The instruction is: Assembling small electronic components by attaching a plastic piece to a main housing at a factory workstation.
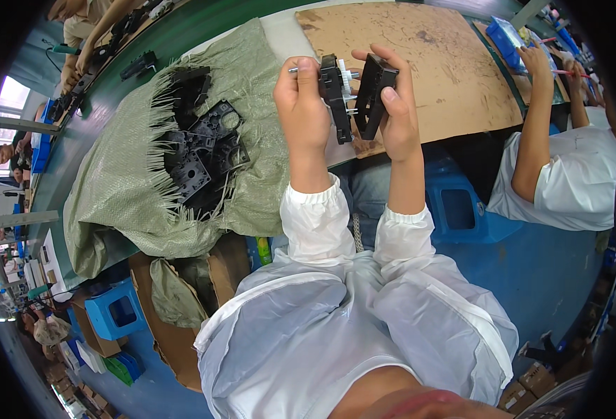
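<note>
Over the near edge of the workbench I hold up two black plastic parts, side by side and a little apart. My left hand (pixel 304 105) grips a black housing half (pixel 335 98) with white gears on its inner side; a metal shaft sticks out past my thumb. My right hand (pixel 400 112) is closed round a black plastic cover (pixel 376 96), its hollow side turned toward the gears. To the left, a green woven sack (pixel 123 164) gapes and shows several black plastic housings (pixel 210 143) inside.
A worn brown cardboard sheet (pixel 420 63) covers the bench ahead. A co-worker's arm (pixel 537 119) reaches over a blue tray (pixel 505 43) at right. Another person's hands (pixel 77 66) work at far left. Below stand a cardboard box (pixel 165 328) and blue stools (pixel 458 206).
</note>
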`<state>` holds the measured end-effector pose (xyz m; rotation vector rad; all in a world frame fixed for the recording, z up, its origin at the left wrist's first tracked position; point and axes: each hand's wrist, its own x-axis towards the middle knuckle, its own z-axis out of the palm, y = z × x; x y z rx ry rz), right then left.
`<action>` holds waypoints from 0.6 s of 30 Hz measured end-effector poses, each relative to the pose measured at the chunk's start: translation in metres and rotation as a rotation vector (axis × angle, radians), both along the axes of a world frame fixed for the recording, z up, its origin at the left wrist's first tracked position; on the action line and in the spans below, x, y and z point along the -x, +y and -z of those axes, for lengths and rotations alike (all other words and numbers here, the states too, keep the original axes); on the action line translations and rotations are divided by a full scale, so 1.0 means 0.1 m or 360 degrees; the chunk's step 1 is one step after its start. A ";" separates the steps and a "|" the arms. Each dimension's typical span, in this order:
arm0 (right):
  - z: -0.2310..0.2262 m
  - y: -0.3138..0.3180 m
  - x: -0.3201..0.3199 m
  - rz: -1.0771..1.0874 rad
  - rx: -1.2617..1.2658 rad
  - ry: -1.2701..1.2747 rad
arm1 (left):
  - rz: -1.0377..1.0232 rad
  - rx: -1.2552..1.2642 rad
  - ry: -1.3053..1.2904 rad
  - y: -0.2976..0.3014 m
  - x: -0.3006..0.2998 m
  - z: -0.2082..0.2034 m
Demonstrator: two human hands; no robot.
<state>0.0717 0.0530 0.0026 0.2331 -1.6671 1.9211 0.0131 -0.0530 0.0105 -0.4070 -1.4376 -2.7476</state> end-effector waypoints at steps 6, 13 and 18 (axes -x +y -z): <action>0.04 0.00 0.01 0.0012 -0.0078 0.0062 | 0.0001 0.0156 0.0093 -0.01 0.01 0.06; 0.00 -0.01 -0.03 0.0008 -0.0022 0.0055 | -0.0004 0.0175 0.0124 0.00 -0.03 0.02; -0.02 0.00 -0.03 -0.0001 -0.0014 0.0062 | -0.0032 0.0180 0.0118 0.02 -0.05 -0.03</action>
